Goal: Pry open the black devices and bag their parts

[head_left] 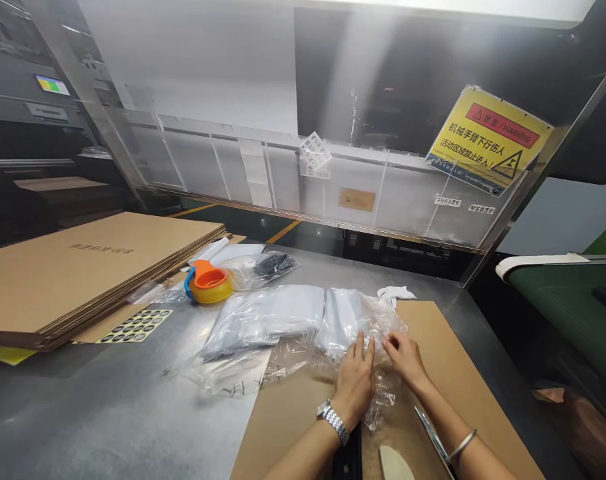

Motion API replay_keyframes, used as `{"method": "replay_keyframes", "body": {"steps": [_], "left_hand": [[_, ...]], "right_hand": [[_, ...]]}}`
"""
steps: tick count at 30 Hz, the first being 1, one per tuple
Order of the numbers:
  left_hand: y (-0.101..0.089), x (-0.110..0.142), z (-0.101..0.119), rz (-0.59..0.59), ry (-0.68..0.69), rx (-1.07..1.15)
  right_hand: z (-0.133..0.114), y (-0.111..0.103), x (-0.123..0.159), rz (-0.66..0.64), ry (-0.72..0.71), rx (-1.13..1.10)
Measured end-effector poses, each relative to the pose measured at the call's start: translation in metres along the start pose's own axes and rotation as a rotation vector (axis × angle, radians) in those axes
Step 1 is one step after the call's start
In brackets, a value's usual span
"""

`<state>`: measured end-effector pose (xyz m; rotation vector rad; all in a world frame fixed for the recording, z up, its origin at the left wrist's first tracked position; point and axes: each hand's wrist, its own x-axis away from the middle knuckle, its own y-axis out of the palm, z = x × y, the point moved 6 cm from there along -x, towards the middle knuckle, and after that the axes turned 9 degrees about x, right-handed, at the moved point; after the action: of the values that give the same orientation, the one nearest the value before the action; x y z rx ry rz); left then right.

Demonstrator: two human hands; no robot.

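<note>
My left hand [355,387], with a watch on the wrist, lies with its fingers stretched out on a transparent plastic bag [380,313] that has white packets inside. My right hand [407,358], wearing a bangle, pinches the crumpled film of this bag between thumb and fingers. A second bag of flat white packets [277,310] adjoins it on the left. Beneath both hands is a flat sheet of brown cardboard [293,427]. Between my forearms, a black strip [350,457], a pale rounded piece [395,463] and a shiny metal tool [433,437] lie on the cardboard.
Stacked flat cartons [97,267] stand on the left of the metal table [133,413], by a sheet of round stickers [135,327]. An orange and yellow tape dispenser [210,283] sits behind the bags. A transparent panel [283,177] bounds the back; a green conveyor [567,287] is at right.
</note>
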<state>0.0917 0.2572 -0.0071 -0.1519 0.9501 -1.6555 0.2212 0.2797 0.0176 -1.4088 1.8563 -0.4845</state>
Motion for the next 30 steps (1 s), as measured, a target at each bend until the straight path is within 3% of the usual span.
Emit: {"method": "replay_keyframes", "body": {"steps": [6,10,13,16,23,26,30], "left_hand": [[0.002,-0.003,0.001,-0.044,-0.011,-0.084],[-0.014,0.001,0.008,-0.026,-0.058,-0.081],[-0.032,0.013,0.018,0.009,-0.096,0.127],[-0.041,0.025,0.028,0.031,-0.120,0.461],[-0.031,0.040,0.028,0.058,-0.255,0.781],[-0.031,0.054,0.022,0.114,-0.311,0.838],[-0.039,0.080,0.008,0.228,-0.408,0.783]], "right_hand": [[0.017,-0.022,-0.003,0.192,0.134,-0.130],[0.026,-0.038,-0.001,0.239,0.198,-0.180],[0.027,-0.046,0.008,0.277,0.229,-0.245],[0.014,-0.041,0.027,0.256,0.222,-0.300],[-0.047,-0.006,0.086,-0.033,0.121,-0.367],[-0.056,0.001,0.101,-0.081,0.123,-0.362],[-0.054,0.003,0.109,-0.008,0.164,-0.375]]}}
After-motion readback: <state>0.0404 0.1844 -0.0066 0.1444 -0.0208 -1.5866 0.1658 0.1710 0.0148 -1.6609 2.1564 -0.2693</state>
